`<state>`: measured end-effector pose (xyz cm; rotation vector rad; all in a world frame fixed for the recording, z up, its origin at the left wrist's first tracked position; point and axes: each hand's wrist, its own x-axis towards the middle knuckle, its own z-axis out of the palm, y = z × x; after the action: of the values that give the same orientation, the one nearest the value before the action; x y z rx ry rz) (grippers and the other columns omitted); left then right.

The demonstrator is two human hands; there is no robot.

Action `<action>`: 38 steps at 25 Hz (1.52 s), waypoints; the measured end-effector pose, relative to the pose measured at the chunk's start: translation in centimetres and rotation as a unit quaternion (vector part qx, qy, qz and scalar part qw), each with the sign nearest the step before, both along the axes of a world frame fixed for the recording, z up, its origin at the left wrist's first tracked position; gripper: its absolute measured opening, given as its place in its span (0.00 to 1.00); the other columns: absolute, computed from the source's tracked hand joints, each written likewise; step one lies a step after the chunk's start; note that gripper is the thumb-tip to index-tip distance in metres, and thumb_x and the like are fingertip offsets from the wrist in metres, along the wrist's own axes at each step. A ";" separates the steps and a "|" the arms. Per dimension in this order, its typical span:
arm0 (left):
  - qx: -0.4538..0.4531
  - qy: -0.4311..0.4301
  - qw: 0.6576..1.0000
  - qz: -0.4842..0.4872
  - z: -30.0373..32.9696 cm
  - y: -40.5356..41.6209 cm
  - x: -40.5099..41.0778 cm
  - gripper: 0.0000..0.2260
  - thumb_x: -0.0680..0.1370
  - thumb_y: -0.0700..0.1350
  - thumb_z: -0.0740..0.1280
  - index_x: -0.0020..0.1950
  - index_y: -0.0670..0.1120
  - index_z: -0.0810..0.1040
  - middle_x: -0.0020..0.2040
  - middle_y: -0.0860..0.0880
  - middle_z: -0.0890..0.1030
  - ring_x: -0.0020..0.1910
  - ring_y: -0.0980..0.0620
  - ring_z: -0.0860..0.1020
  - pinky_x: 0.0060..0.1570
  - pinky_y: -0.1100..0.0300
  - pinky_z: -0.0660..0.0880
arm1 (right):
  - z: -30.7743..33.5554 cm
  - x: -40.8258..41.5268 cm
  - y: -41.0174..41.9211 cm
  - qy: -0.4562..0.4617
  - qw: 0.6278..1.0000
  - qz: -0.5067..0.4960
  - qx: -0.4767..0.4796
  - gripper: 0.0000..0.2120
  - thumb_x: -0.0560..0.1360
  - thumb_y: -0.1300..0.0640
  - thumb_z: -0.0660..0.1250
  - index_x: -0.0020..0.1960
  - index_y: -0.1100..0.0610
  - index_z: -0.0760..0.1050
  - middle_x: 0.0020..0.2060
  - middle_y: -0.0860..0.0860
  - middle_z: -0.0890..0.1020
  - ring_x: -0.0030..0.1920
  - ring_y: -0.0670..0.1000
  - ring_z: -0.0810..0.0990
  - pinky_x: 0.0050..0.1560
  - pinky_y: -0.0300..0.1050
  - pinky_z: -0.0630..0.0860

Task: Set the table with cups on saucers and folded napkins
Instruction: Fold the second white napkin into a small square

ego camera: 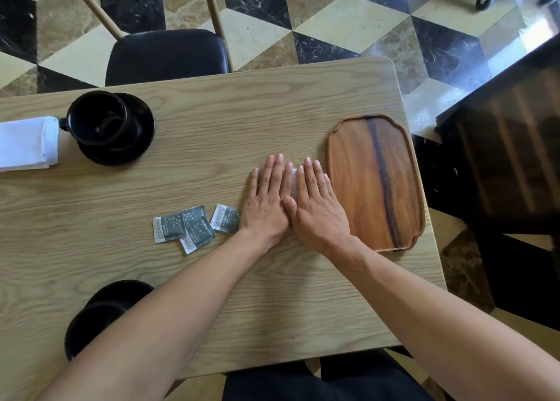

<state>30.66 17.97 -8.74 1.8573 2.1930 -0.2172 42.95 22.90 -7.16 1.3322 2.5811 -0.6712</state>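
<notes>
Both flat open hands [292, 206] atop white napkin [293, 178], long axis running away.

We see a bright picture with soft daylight. The shiny floor [497, 21] at the far right glares white, so light seems to come from there. Shadows on the worktop [212, 122] are faint and soft. The middle looks sharp. At the edges straight lines bend, and the near arms look stretched and a bit blurry.
</notes>
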 end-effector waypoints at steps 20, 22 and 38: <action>0.032 -0.406 0.770 0.492 5.8 -0.7 0.8 0.09 0.68 0.47 0.68 0.45 0.46 0.79 0.38 0.53 0.80 0.38 0.48 0.76 0.33 0.60 0.67 | 5.1 0.0 -2.7 0.090 0.961 -0.247 -0.088 0.29 0.75 0.62 0.61 0.76 0.60 0.60 0.61 0.58 0.71 0.58 0.59 0.74 0.50 0.48 0.69; 0.039 -0.473 0.732 0.488 6.3 -1.2 1.2 0.06 0.63 0.48 0.67 0.32 0.46 0.75 0.29 0.53 0.74 0.31 0.48 0.71 0.34 0.59 0.66 | 5.3 0.4 -3.0 0.096 0.959 -0.253 -0.090 0.28 0.76 0.62 0.60 0.75 0.60 0.61 0.61 0.57 0.72 0.58 0.59 0.75 0.52 0.48 0.70; 0.129 -0.634 0.482 0.591 8.7 -14.9 2.9 0.03 0.78 0.41 0.67 0.48 0.47 0.79 0.44 0.47 0.85 0.43 0.49 0.82 0.47 0.52 0.77 | 6.2 3.9 -8.5 0.256 0.783 -0.331 -0.461 0.12 0.74 0.63 0.69 0.57 0.58 0.81 0.48 0.60 0.85 0.47 0.60 0.83 0.50 0.62 0.79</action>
<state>33.60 3.11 0.00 -0.1784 1.6159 1.3121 46.88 14.39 -0.98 1.7260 1.4238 -2.2819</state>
